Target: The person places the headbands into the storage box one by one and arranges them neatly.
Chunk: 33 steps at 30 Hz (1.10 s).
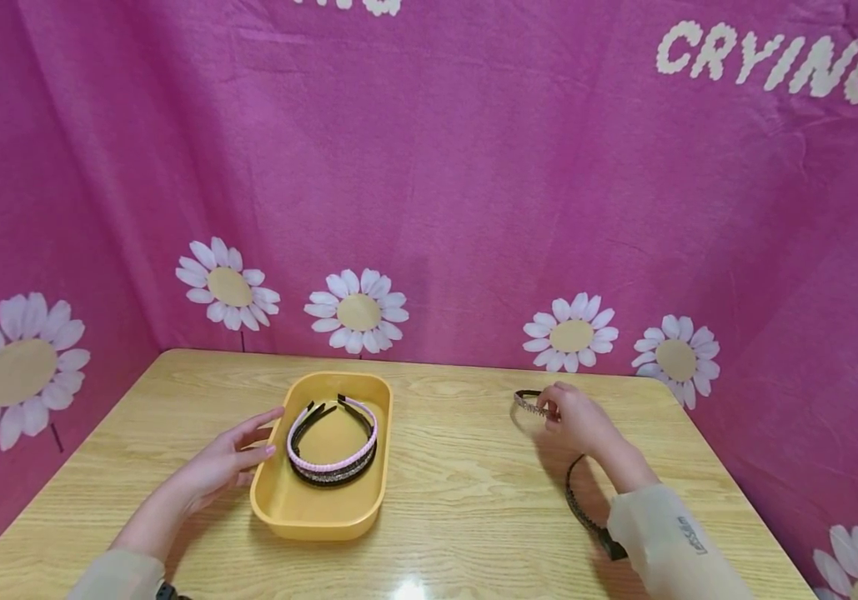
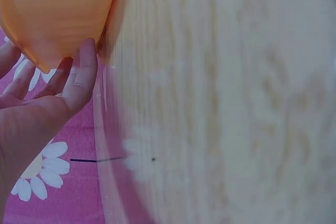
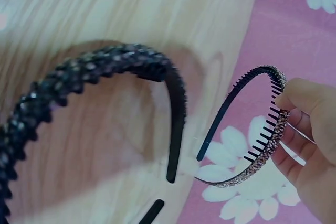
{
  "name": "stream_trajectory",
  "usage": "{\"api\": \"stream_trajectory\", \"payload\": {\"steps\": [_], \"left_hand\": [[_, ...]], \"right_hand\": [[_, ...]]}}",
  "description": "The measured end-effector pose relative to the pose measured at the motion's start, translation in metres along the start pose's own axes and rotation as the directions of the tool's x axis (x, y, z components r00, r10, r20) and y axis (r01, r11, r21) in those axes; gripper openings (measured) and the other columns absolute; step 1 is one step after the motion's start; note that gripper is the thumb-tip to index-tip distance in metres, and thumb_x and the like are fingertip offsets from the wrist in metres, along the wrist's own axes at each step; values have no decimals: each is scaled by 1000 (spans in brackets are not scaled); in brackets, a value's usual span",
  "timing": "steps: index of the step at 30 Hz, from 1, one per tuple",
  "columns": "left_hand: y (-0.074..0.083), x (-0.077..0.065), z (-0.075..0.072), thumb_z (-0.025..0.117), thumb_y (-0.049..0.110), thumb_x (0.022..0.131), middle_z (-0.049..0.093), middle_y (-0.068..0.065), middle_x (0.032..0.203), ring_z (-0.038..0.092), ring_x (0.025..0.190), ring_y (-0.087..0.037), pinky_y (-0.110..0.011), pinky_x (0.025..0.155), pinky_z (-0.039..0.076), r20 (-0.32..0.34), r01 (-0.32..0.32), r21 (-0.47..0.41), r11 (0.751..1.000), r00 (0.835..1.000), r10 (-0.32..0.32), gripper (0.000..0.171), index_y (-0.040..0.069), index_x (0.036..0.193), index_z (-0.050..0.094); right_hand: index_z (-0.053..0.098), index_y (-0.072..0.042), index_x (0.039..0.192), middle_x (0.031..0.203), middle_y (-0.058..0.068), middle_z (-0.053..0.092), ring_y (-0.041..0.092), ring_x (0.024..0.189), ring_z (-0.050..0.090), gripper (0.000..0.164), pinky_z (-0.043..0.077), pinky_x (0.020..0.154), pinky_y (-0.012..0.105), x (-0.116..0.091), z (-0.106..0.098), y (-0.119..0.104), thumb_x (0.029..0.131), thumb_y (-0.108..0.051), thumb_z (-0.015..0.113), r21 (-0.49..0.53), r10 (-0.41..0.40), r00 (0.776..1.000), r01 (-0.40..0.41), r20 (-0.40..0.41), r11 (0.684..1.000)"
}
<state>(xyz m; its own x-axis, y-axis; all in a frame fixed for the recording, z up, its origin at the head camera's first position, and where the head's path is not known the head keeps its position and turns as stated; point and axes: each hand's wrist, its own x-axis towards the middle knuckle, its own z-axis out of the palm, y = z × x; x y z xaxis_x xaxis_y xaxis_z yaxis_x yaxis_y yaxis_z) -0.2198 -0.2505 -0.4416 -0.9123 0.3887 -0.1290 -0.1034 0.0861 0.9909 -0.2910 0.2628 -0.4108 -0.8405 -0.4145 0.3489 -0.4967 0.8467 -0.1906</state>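
Headband (image 3: 269, 150), glittery on its outer face and set with black teeth inside, was in the right hand (image 1: 574, 421), well to the right of the tray (image 1: 308, 515). That hand pinched it between thumb and fingers, and part of its loop stuck out on the side toward the tray. Whether it touched the table (image 1: 459, 467) could not be told.

The left hand (image 1: 226, 458) was at the tray's left side, thumb and fingers spread, with fingertips against the tray's wall. The tray thus stood between this hand and the headband, which was well apart from it.

A black band (image 3: 86, 69), its outer face beaded, lay on the table, also to the right of the tray, nearer the wearer than the right hand. In the head view the right sleeve (image 1: 672, 550) and forearm passed close over it.

Inside the tray a pink band (image 1: 327, 467) lay over dark bands (image 1: 334, 478), their ends toward the tray's far end; they overlapped too much to count. Behind the tray, beyond the table's far edge, hung a pink curtain (image 1: 436, 167) with white daisies (image 1: 357, 312).
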Motion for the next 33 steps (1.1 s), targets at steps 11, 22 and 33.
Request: {"api": "stream_trajectory", "payload": {"steps": [11,22,33], "left_hand": [[3,0,1,49,13,91,14,-29,140,44,115,-34,-45,86,47,-7,-3,13,1000,1000,3,63,12,143,14],[3,-1,2,50,13,90,16,-31,138,45,113,-34,-45,87,47,-17,-1,9,1000,1000,1,64,11,143,14],[3,0,2,51,13,90,15,-30,139,44,114,-34,-45,87,46,-18,4,3,1000,1000,-4,64,11,143,15]], "right_hand": [[62,-7,83,71,0,54,11,64,51,20,46,55,23,3,-23,-16,66,4,65,-5,-74,996,73,-47,997],[62,-7,83,72,1,56,12,66,50,21,45,55,23,5,-50,-35,67,7,64,36,-185,968,194,-169,980],[61,-10,86,78,-3,56,9,69,50,22,47,57,21,10,-72,-63,70,4,67,57,-262,929,286,-260,957]]}}
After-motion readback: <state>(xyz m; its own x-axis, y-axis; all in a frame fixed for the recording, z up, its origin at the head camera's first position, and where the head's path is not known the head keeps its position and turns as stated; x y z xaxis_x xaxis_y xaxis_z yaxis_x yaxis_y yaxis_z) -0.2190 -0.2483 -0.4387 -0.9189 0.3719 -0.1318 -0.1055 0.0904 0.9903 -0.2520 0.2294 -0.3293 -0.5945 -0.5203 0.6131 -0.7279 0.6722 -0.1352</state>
